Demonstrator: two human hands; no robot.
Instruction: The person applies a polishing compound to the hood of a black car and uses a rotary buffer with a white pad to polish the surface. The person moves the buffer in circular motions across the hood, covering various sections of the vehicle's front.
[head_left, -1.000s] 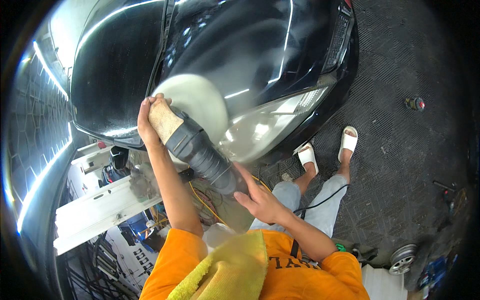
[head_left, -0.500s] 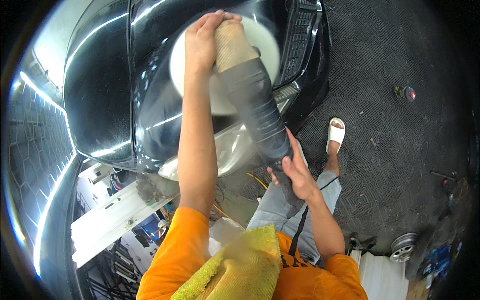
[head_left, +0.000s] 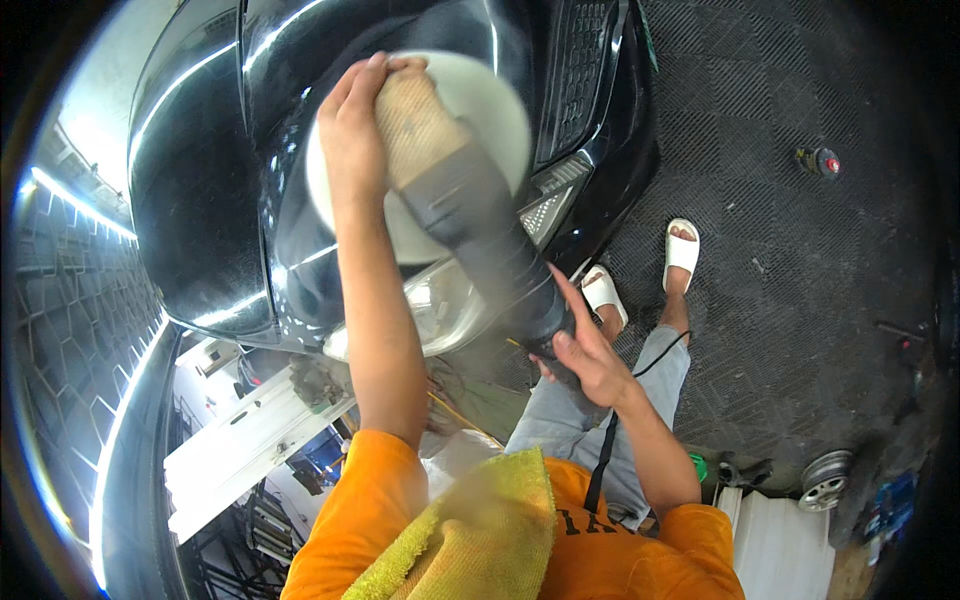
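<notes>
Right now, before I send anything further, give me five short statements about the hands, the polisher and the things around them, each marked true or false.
1. The left hand is on the tan-covered front end of the polisher. True.
2. The right hand hangs free, touching nothing. False: it grips the polisher's rear end.
3. The round pad is jet black. False: it is pale, nearly white.
4. A yellow towel hangs over the orange shirt. True.
5. The wheel lies on the car's hood. False: it is at the lower right of the view, well away from the car.
</notes>
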